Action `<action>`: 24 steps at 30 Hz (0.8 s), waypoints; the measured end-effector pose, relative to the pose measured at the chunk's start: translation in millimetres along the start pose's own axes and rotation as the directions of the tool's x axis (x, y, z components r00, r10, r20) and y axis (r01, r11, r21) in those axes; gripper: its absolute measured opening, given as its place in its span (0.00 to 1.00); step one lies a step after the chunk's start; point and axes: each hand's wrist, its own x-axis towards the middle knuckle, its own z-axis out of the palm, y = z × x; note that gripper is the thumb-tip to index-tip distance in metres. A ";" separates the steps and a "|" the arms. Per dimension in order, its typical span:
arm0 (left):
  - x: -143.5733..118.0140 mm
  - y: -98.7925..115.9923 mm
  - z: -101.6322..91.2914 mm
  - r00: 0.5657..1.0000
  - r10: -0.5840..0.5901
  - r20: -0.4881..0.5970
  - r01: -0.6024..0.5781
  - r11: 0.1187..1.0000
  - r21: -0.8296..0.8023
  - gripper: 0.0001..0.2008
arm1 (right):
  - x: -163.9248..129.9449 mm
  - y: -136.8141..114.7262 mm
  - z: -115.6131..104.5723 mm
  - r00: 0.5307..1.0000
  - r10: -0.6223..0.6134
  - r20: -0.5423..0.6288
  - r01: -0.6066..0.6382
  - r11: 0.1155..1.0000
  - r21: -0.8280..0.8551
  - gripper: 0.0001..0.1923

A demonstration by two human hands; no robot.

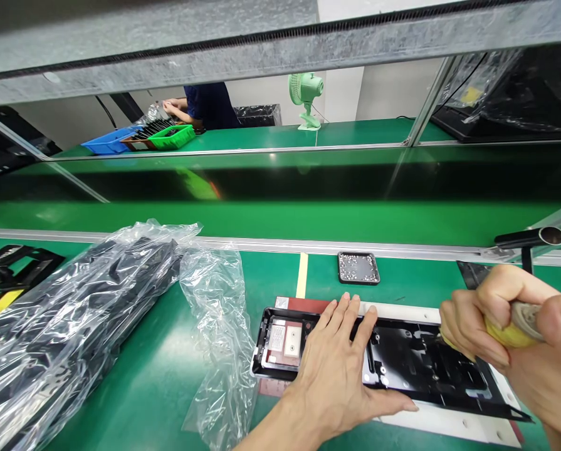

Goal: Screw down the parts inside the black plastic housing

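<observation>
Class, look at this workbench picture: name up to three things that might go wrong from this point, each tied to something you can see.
1. The left hand lies flat on the black frame beside the tool tip; a slip of the yellow-handled screwdriver in the right hand might jab its fingers.
2. The small tray of screws sits open near the working elbow room; a knock could scatter them.
3. The loose plastic bag touches the frame's left end and might snag or drag it.

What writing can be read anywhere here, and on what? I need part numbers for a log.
None can be read.
White label on the black frame under the left hand: print too small.
Yellow tool in the right hand: no marking shows.
</observation>
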 end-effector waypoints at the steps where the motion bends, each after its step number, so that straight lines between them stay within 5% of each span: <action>1: -0.1 0.2 -0.2 1.000 -0.009 0.003 0.009 1.000 -0.001 0.58 | 0.8 -0.6 0.6 1.000 -0.004 0.002 0.004 1.000 -0.003 0.22; 24: 1.5 2.2 -5.1 0.996 -0.037 0.079 0.040 0.998 -0.044 0.59 | 6.2 3.2 2.0 1.000 -0.026 0.000 0.026 0.999 -0.022 0.20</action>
